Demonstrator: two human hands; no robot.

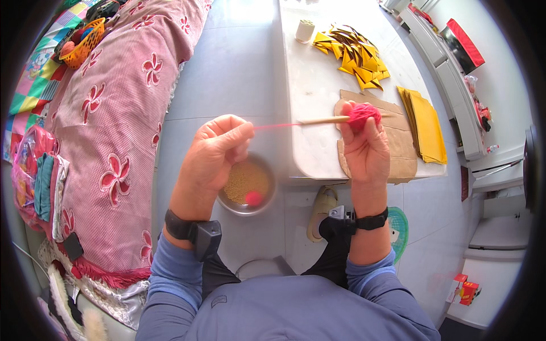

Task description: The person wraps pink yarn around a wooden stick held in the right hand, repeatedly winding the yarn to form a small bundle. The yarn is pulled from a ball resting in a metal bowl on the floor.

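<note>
My right hand (366, 149) grips a ball of red yarn (364, 116) wound around a tapered wooden stick (326, 120). The stick lies nearly level, its longer end pointing left. From there a taut strand of red yarn (277, 126) runs to my left hand (224, 145), pinched between thumb and fingers. Below that hand a steel bowl (269, 192) stands on the floor, partly covered by the hand. Small yellowish grains (239, 185) fill its bottom, and a small red ball (254, 198) lies on them.
A white table (313, 149) bears flattened cardboard (396, 149), folded gold paper pieces (358, 55), a yellow paper stack (426, 128) and a whitish spool (304, 31). Left is a sofa with a pink cover (128, 106) and an orange basket (86, 44) of yarn balls. A slipper (320, 209) lies below.
</note>
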